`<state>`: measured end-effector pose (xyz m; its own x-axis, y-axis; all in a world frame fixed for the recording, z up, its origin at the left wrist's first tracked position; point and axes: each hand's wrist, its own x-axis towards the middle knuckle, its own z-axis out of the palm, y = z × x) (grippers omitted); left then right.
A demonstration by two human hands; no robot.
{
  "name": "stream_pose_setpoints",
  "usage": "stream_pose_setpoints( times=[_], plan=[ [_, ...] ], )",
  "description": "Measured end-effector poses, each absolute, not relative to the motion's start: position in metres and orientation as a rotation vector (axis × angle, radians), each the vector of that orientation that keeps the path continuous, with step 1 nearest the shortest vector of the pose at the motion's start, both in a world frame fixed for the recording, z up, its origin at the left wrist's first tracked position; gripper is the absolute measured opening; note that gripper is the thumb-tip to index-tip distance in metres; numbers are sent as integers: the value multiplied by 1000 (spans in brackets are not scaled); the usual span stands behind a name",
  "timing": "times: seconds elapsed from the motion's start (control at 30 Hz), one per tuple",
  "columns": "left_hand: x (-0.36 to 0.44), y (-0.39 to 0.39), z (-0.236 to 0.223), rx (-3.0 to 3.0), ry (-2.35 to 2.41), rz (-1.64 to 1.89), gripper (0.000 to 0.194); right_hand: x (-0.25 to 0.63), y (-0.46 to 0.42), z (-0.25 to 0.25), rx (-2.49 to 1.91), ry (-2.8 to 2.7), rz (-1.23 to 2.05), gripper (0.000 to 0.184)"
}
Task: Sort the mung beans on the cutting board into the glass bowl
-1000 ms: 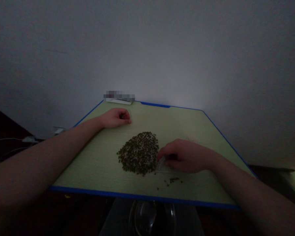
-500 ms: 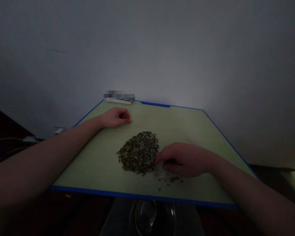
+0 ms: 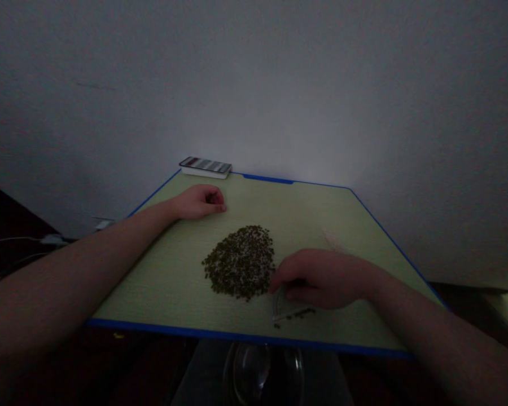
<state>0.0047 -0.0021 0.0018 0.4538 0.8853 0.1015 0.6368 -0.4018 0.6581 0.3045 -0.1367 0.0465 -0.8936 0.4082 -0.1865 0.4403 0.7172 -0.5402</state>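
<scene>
Gripping thin clear plastic (image 3: 281, 306), right fingers (image 3: 281, 270) beside grainy heap (image 3: 239, 263), left fingers (image 3: 214, 190) loosely curled.

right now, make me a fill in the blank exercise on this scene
The pale green rectangular table has ____ edging.
The left hand lies near the flat dark-screened device in the far ____ corner.
The right hand holds a clear flat plastic piece to the ____ of the dark green grain heap.
blue; left; right
</scene>
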Motion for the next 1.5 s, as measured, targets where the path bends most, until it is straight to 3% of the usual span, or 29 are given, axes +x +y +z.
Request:
stream_pose_setpoints(
  times=[0.37, 0.63, 0.73, 1.07, 1.5],
  plan=[
    [3, 0, 0, 2180, 1251, 594, 28, 294, -142, 46, 623, 3009, -903, 32],
    [6, -4, 4, 2154, 1280, 591, 27, 297, -148, 55, 370, 3096, -1225, 32],
    [6, -5, 4, 2143, 1280, 596, 27, 294, -151, 48, 212, 3135, -1273, 23],
    [5, -2, 2, 2147, 1294, 581, 30, 287, -149, 40, 4, 3124, -1119, 21],
    [5, -2, 2, 2157, 1273, 579, 29, 305, -140, 50, 163, 3046, -1126, 20]
  ],
)
